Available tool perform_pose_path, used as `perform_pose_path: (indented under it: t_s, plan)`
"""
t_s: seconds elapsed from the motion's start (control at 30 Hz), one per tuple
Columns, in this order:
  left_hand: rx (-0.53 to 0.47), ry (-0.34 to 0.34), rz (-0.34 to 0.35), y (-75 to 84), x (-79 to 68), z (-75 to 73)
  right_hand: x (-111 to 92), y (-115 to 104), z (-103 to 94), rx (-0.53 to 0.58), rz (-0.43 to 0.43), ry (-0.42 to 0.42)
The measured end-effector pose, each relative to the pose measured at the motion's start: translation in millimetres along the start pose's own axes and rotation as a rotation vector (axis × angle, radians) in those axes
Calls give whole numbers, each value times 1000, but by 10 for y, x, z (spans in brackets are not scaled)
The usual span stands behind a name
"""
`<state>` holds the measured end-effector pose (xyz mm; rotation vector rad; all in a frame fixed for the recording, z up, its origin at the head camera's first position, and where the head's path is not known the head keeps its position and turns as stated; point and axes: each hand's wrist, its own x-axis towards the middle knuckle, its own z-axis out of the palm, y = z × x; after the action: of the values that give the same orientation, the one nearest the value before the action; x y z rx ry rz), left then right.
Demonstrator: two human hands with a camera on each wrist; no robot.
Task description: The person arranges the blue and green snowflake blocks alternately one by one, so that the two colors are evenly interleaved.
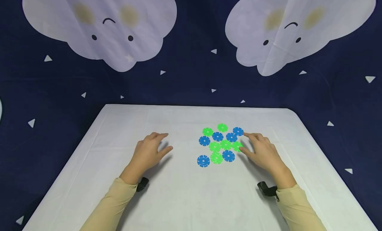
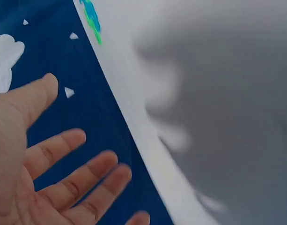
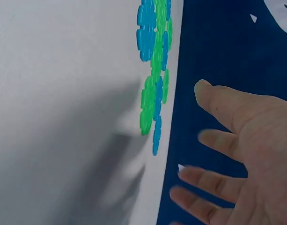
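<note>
Several flat notched plastic discs, some blue and some green, lie grouped right of the middle of the table in the head view. A blue disc (image 1: 203,161) and a green disc (image 1: 216,157) are nearest the front. My right hand (image 1: 264,153) hovers at the group's right side, fingers spread and holding nothing; its fingertips overlap a blue disc (image 1: 238,131) and a green disc (image 1: 237,146) in the head view. Left of the discs, my left hand (image 1: 148,150) hangs over bare cloth with its fingers loosely extended, nothing in it. Its palm (image 2: 21,187) shows in the left wrist view.
A white cloth covers the table (image 1: 179,198). Behind it hangs a dark blue curtain (image 1: 194,85) with pale clouds and small triangles. Each wrist wears a black camera, one left (image 1: 142,184) and one right (image 1: 267,189), below beige sleeves.
</note>
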<state>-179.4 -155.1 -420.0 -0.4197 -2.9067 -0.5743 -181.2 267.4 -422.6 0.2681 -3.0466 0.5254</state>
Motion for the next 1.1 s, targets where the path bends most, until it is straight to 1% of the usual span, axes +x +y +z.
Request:
perform_pose_path:
  t_s: [0.13,0.2,0.33,0.43,0.53,0.63,0.73,0.83,0.93,1.1]
  plan:
    - [-176,-106,44,117,100,66,59,59,12,89,-36,-17]
    - [-244,-158,62,169,164,124,86,90,27,139,-46,-28]
    - [-314,-233,109,273,277,281,107,124,66,212,-48,-33]
    - [-340,-279,146,351,329,403,96,82,97,282,-54,-60]
    - [-354,-309,177,424,370,506,89,-6,152,351,-93,-120]
    - [-356,-326,195,500,408,571,86,-94,224,378,-137,-172]
    - [-338,-334,203,565,435,607,81,-155,301,362,-162,-183]
    - [-321,-347,197,612,454,621,82,-206,353,342,-182,-183]
    - [-299,-364,183,644,462,632,91,-251,386,337,-199,-191]
    - [-289,-375,177,666,471,655,119,-300,423,321,-219,-195]
